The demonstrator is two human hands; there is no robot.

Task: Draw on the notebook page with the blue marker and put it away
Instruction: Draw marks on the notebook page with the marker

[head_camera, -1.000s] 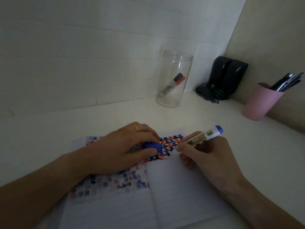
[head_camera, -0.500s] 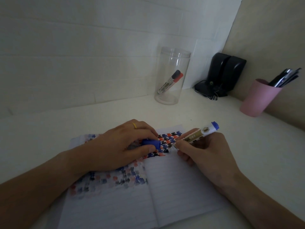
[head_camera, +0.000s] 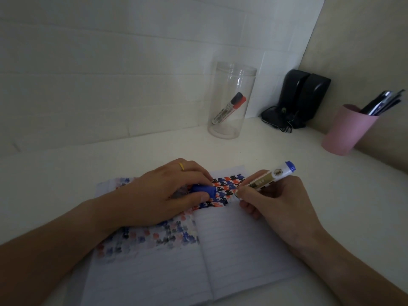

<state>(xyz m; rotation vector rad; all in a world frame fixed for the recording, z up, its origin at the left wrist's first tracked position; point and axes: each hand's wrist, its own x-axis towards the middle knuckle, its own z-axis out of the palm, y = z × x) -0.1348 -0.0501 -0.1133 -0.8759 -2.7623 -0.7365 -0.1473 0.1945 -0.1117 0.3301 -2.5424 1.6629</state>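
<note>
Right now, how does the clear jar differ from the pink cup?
The clear jar is see-through and taller; the pink cup is opaque and shorter. The jar holds two markers well below its rim; the cup's pens stick out above its rim. Both stand open-topped on the white desk.

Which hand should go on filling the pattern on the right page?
Right. The right hand holds the marker with its tip at the pattern's edge on the notebook. The left hand holds the cap and rests on the page.
</note>
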